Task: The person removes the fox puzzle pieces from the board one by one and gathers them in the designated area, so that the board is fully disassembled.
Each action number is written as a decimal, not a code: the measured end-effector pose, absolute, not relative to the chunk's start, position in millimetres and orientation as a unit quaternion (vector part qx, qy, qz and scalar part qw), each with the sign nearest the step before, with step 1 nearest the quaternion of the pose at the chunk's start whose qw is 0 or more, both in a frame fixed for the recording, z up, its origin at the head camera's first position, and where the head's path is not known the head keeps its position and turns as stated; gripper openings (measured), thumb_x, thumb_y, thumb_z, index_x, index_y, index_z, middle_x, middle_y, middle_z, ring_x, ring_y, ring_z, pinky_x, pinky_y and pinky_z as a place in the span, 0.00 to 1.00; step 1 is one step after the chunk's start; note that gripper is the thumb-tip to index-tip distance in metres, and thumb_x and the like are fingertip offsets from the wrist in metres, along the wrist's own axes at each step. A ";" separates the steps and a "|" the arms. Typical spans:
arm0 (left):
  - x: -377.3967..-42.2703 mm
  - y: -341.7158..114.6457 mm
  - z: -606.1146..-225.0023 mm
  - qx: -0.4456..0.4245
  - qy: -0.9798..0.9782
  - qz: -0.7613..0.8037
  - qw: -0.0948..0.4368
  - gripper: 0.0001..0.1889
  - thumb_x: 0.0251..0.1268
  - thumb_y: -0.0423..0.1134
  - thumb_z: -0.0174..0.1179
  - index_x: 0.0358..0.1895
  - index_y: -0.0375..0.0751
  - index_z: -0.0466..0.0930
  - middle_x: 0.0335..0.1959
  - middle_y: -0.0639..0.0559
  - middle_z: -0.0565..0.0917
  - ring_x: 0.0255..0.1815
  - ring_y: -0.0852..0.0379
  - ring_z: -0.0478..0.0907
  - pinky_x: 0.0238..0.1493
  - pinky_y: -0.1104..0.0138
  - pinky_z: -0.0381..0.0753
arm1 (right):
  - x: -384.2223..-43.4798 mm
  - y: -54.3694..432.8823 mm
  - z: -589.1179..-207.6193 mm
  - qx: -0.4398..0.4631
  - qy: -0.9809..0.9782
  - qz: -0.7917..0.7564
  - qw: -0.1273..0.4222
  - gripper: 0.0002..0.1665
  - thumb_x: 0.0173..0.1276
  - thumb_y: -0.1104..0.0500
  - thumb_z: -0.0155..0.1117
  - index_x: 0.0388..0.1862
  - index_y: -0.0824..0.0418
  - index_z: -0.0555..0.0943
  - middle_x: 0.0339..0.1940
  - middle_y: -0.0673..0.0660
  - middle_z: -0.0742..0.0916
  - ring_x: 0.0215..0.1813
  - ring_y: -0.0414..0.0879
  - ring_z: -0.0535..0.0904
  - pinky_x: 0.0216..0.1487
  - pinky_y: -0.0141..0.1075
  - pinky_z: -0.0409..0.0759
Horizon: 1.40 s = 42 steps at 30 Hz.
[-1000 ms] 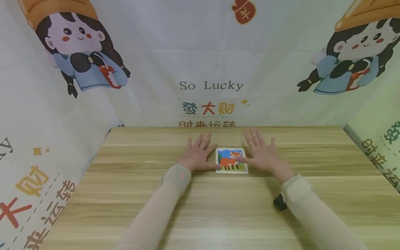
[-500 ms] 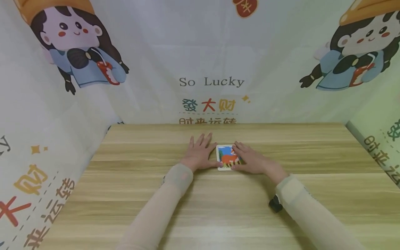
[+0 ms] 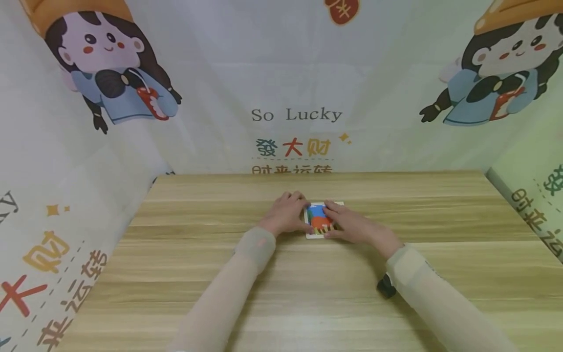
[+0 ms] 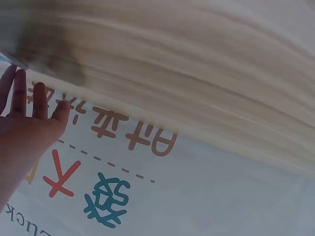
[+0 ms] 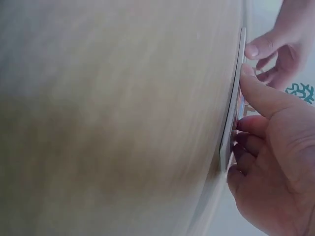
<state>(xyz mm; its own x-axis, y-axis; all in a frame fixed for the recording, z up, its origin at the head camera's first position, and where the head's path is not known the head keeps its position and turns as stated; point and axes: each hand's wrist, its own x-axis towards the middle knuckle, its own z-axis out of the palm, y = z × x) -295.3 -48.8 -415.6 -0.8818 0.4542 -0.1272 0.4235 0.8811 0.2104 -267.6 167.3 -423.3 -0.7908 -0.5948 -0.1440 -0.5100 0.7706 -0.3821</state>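
A small, thin square board with a white border and a fox picture [image 3: 318, 218] lies on the table between both hands. My left hand [image 3: 287, 213] is at its left side. Its fingers are bent, with the thumb at the near corner and the index fingertip at the far corner. From the right, my right hand [image 3: 354, 225] reaches over the board, fingertips and thumb resting on its face and covering the fox's head. In the right wrist view the board [image 5: 233, 103] shows edge-on, low on the tabletop, with the right hand [image 5: 275, 142] along it and the left thumb [image 5: 259, 47] at its far end.
The wood-grain table [image 3: 281, 288] reaches back to a printed cloth backdrop [image 3: 211, 98], which also hangs along both sides. A small black object [image 3: 386, 286] shows beneath the right sleeve [image 3: 422, 278], by the wrist.
The right hand has moved left from the board's right side, its spread fingers coming down onto the picture. The left hand's outstretched fingers have bent in at the board's left edge.
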 end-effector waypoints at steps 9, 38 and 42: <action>-308.0 -39.3 -413.2 0.196 0.964 0.143 0.110 0.33 0.56 0.55 0.72 0.62 0.44 0.75 0.66 0.48 0.72 0.66 0.46 0.67 0.69 0.51 0.72 | -269.1 167.0 -421.8 -0.299 0.925 -0.184 0.144 0.44 0.75 0.47 0.58 0.80 0.63 0.53 0.83 0.65 0.51 0.82 0.65 0.48 0.79 0.59 0.56; -318.5 -36.3 -418.3 0.086 0.923 0.360 0.110 0.07 0.65 0.31 0.64 0.44 0.40 0.80 0.44 0.45 0.83 0.44 0.53 0.77 0.48 0.65 0.76 | -270.9 163.7 -423.4 -0.320 0.919 -0.182 0.138 0.44 0.75 0.48 0.58 0.79 0.67 0.53 0.82 0.66 0.55 0.81 0.67 0.47 0.79 0.61 0.52; -318.3 -35.6 -416.0 0.079 0.918 0.376 0.097 0.05 0.64 0.31 0.65 0.41 0.42 0.81 0.40 0.47 0.84 0.39 0.56 0.76 0.39 0.70 0.73 | -270.6 164.1 -424.4 -0.322 0.918 -0.185 0.137 0.44 0.75 0.49 0.58 0.79 0.68 0.53 0.82 0.67 0.55 0.81 0.67 0.48 0.79 0.62 0.52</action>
<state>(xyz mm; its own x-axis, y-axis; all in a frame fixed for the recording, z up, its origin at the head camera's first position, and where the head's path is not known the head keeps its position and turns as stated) -318.3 -35.6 -416.0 -0.9687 0.2183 -0.1180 0.0727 0.7043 0.7062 -270.6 164.1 -424.4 -0.7552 -0.6418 -0.1335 -0.5403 0.7247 -0.4277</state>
